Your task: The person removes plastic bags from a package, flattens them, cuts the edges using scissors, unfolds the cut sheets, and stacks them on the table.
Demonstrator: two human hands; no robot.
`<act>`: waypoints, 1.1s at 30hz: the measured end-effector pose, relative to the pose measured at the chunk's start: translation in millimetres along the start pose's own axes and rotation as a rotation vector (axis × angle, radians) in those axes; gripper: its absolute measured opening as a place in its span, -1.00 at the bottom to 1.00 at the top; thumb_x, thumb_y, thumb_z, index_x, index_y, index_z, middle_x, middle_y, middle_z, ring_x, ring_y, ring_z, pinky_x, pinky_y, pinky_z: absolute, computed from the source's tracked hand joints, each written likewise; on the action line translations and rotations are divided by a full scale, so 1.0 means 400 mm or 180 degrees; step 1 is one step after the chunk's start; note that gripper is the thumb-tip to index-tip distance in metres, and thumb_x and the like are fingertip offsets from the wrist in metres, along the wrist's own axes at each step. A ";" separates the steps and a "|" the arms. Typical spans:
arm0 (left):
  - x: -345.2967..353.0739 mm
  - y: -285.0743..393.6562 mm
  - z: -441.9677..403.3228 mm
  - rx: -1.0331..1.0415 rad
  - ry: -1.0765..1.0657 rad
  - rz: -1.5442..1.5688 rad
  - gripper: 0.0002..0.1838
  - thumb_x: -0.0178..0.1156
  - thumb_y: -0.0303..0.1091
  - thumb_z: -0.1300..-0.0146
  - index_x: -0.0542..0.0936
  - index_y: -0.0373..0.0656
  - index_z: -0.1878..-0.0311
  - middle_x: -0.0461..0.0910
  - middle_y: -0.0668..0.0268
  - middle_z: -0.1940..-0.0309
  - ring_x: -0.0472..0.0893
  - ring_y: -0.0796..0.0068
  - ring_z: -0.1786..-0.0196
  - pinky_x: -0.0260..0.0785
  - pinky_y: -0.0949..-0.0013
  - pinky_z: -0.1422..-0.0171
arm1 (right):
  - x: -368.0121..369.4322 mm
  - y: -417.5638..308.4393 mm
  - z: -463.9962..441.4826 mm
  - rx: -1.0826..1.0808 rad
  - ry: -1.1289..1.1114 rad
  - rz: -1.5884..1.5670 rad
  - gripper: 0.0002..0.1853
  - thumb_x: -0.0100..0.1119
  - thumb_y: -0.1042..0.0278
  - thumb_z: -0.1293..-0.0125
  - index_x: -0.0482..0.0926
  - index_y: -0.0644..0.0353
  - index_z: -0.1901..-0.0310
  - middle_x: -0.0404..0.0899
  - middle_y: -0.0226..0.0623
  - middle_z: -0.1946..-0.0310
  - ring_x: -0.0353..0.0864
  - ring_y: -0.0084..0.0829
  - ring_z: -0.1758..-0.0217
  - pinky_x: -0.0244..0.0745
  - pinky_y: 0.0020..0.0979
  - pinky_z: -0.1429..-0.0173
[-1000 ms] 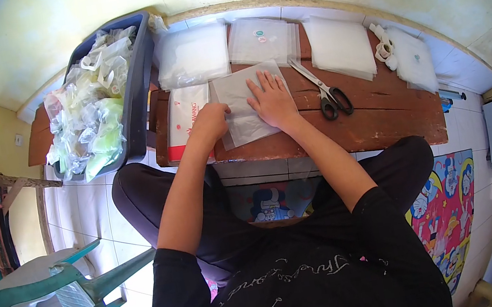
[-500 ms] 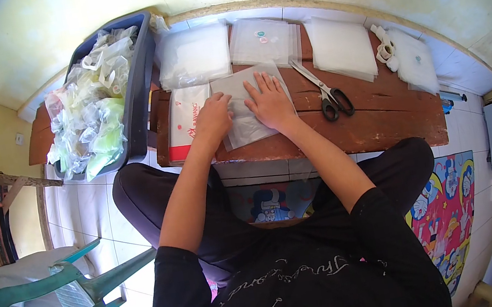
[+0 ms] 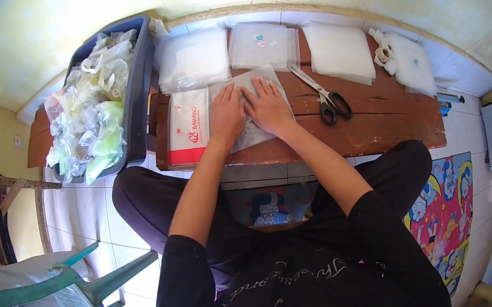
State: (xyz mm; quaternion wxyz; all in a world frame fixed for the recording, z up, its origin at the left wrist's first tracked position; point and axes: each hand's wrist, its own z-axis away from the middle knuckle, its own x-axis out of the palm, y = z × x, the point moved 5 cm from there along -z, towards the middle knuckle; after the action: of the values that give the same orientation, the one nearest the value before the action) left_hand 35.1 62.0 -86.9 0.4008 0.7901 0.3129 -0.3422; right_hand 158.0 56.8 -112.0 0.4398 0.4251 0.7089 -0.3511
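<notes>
Both of my hands lie flat on a clear plastic bag [image 3: 259,133] on the low wooden table [image 3: 376,112]. My left hand [image 3: 227,115] rests on its left part with the fingers stretched out. Beside it, my right hand [image 3: 268,105] presses on the right part, fingers slightly spread. To the left of the bag is a stack of printed white and red plastic packs [image 3: 190,124] marked "BAWANG". Scissors [image 3: 324,95] with black handles lie partly spread to the right of my right hand, touching neither hand.
Stacks of clear plastic [image 3: 191,58] line the table's back, including a stack with round stickers [image 3: 264,46] and a white stack [image 3: 339,50]. White rolls [image 3: 383,52] sit farther right. A dark bin [image 3: 141,93] full of plastic bags stands left. A green chair [image 3: 80,292] is lower left.
My left hand has moved right, off the edge of the printed packs, and flattened onto the clear bag. My right hand stays on the bag, nearly in place.
</notes>
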 end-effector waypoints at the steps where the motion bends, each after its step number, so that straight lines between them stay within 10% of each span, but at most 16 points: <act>1: 0.019 -0.010 0.001 -0.0079 -0.0008 -0.0021 -0.59 0.09 -0.38 -0.31 0.49 -0.25 -0.21 0.45 -0.01 -0.27 0.39 0.00 -0.35 0.21 0.03 -0.42 | 0.000 0.000 0.000 -0.0015 0.0027 0.0035 -0.45 -0.12 -0.02 -0.47 0.32 -0.03 -0.42 0.19 0.01 -0.46 0.13 -0.05 -0.54 -0.09 -0.03 -0.58; 8: 0.068 -0.024 0.027 -0.0438 -0.0260 -0.0372 -0.53 -0.13 -0.18 -0.49 0.40 -0.17 -0.36 0.34 0.14 -0.42 0.25 0.13 -0.49 0.01 0.00 -0.55 | 0.008 0.002 0.004 -0.0053 0.0126 -0.0039 -0.47 -0.10 0.04 -0.45 0.35 -0.01 -0.40 0.22 0.01 -0.45 0.16 -0.04 -0.53 -0.06 -0.02 -0.57; 33: 0.067 -0.004 -0.002 -0.0488 -0.0218 -0.0149 -0.45 -0.02 -0.38 -0.32 0.33 -0.34 -0.37 0.27 -0.03 -0.43 0.22 0.04 -0.50 0.00 0.04 -0.58 | 0.013 0.043 -0.016 0.0114 -0.0062 -0.0113 -0.39 -0.10 -0.02 -0.47 0.27 0.15 -0.43 0.15 0.02 -0.48 0.09 -0.04 -0.55 -0.04 -0.08 -0.57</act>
State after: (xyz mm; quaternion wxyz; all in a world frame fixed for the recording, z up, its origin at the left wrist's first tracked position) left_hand 49.4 69.6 -108.5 0.4625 0.7374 0.3427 -0.3533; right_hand 170.2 70.5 -116.4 0.4327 0.4169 0.7056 -0.3756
